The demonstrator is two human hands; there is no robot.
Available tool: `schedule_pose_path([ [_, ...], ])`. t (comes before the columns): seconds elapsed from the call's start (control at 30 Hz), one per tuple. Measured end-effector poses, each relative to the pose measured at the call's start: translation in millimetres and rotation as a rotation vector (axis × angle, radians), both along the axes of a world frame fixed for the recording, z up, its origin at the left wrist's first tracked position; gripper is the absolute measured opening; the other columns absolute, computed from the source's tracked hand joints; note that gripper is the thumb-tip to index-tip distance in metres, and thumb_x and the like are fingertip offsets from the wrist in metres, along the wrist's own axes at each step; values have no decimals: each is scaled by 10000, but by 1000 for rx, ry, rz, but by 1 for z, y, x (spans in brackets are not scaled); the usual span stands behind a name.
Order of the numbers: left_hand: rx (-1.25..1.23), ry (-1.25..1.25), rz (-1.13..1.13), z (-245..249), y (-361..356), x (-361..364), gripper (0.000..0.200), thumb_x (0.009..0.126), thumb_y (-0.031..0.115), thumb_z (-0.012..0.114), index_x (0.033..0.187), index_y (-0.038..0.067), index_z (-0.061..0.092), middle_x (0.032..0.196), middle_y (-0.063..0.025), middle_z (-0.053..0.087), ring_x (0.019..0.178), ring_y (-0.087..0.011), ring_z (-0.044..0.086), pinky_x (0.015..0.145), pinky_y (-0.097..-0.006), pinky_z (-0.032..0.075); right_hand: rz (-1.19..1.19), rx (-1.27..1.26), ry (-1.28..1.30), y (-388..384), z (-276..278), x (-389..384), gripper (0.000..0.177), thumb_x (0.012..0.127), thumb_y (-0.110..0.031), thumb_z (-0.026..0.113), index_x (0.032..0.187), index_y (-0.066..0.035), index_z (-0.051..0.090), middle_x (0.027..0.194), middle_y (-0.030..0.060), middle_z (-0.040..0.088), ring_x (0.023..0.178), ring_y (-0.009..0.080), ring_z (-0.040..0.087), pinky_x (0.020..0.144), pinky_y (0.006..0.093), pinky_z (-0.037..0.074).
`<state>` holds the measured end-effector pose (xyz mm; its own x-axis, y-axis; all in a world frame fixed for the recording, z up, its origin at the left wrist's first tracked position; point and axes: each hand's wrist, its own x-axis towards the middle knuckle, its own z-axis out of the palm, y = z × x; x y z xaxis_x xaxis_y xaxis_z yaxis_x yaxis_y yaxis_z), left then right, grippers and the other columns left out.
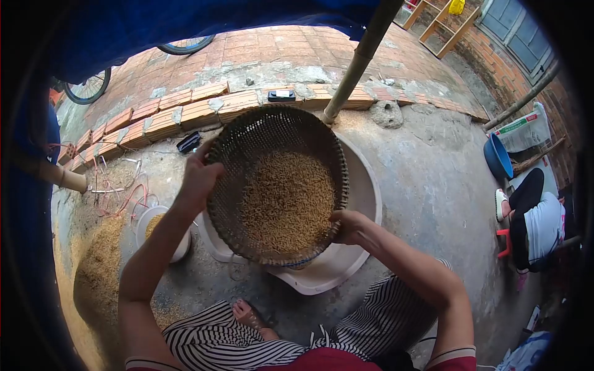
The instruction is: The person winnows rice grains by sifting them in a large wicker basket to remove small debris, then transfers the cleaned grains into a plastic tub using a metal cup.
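Note:
A round woven bamboo sieve [238, 142] is held up in front of me, tilted a little. Many small tan pellets or grains [288, 201] lie heaped over its middle and lower part. My left hand [201, 176] grips the rim on the left side, thumb over the edge. On the lower right, my right hand [351, 226] is closed round the rim, with the fingers under the sieve hidden. Beneath the sieve stands a wide white plastic basin [365, 260], mostly covered by it.
Left of the basin is a white bucket [182, 247] with grain in it, beside a brown grain pile [102, 260]. A row of bricks [173, 117] and a bamboo post [356, 71] stand ahead. At right are a blue tub [498, 157] and a seated person [538, 222].

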<state>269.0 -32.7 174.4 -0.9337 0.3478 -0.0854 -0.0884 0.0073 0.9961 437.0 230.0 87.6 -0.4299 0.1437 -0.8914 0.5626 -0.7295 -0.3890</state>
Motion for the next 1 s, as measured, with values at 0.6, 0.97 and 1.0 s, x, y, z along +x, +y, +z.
schedule_pose_path([
  [0.6, 186, -318, 60, -51, -10, -56, 429, 642, -66, 457, 1058, 10, 526, 709, -40, 535, 537, -134, 495, 504, -261, 448, 244, 617, 397, 13, 20, -20, 250, 784, -48, 491, 1024, 18, 507, 879, 99, 562, 873, 192, 567, 790, 366, 458],
  [0.97, 267, -410, -209, -49, -33, -65, 479, 655, -90, 393, 1114, 8, 491, 876, -118, 596, 698, -218, 610, 627, -326, 535, 262, 642, 443, -11, 38, -14, 186, 767, -130, 521, 848, 29, 570, 829, 112, 578, 702, 150, 543, 642, 267, 438],
  [1.0, 308, -351, -129, -67, -27, -68, 463, 661, -78, 410, 1110, 6, 488, 873, -106, 593, 664, -201, 599, 590, -313, 525, 182, 730, 379, 8, 16, -22, 184, 764, -132, 514, 823, 30, 576, 807, 114, 582, 714, 148, 549, 637, 269, 432],
])
